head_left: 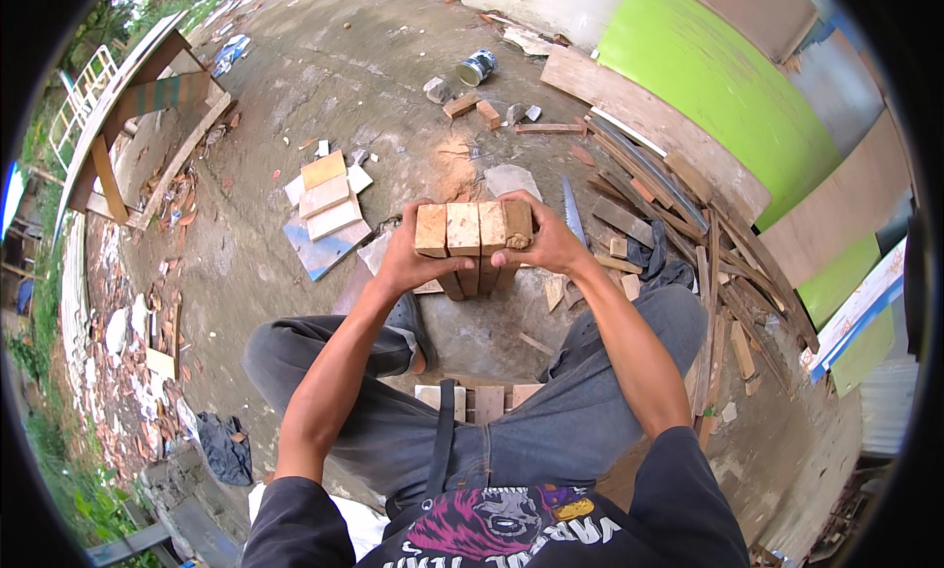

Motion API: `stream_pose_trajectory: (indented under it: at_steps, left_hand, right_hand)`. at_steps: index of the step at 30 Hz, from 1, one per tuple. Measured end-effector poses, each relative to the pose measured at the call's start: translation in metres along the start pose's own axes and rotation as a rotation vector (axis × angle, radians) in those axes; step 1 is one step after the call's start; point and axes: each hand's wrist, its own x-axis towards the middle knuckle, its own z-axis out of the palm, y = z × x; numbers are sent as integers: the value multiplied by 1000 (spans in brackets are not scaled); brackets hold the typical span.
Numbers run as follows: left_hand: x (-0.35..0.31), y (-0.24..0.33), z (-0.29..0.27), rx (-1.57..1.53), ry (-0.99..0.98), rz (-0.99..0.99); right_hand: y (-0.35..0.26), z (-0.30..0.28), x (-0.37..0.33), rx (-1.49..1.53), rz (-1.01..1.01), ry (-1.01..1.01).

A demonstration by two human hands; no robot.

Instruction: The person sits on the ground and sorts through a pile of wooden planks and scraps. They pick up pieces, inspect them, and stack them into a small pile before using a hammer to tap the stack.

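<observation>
Several short wooden blocks (463,230) stand upright side by side in a tight row, their pale end faces turned up toward me. My left hand (405,261) presses the left end of the row, its thumb lying across the near side. From the other end, my right hand (553,241) grips the rightmost block, which has a rough, knotty top corner. Both hands are closed on the row. A handsaw (572,210) with a bluish blade lies on the ground just beyond my right hand. What the blocks rest on is hidden beneath them.
Flat board pieces (328,206) lie stacked ahead on the left. Sawdust (454,163) covers the concrete beyond the blocks. A paint can (478,67) lies farther off. Long wood strips (710,258) are heaped at right, before leaning green panels (718,86). A wooden frame (106,175) stands left.
</observation>
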Motion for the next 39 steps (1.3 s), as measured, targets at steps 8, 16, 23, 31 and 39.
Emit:
stream_pose_trajectory:
  at_steps: [8, 16, 23, 31, 39]
  left_hand:
    - [-6, 6, 3, 76, -12, -51]
    - [-3, 9, 6, -25, 5, -157]
    - [1, 20, 4, -31, 63, -126]
    - [-2, 0, 16, 9, 96, -45]
    - [13, 8, 1, -428, 86, -40]
  right_hand:
    - [8, 1, -1, 66, 10, -5]
    - [3, 2, 0, 65, -28, 14]
    - [-12, -7, 0, 49, -73, 15]
    - [12, -1, 7, 145, -20, -2]
    - [10, -2, 12, 89, -13, 5]
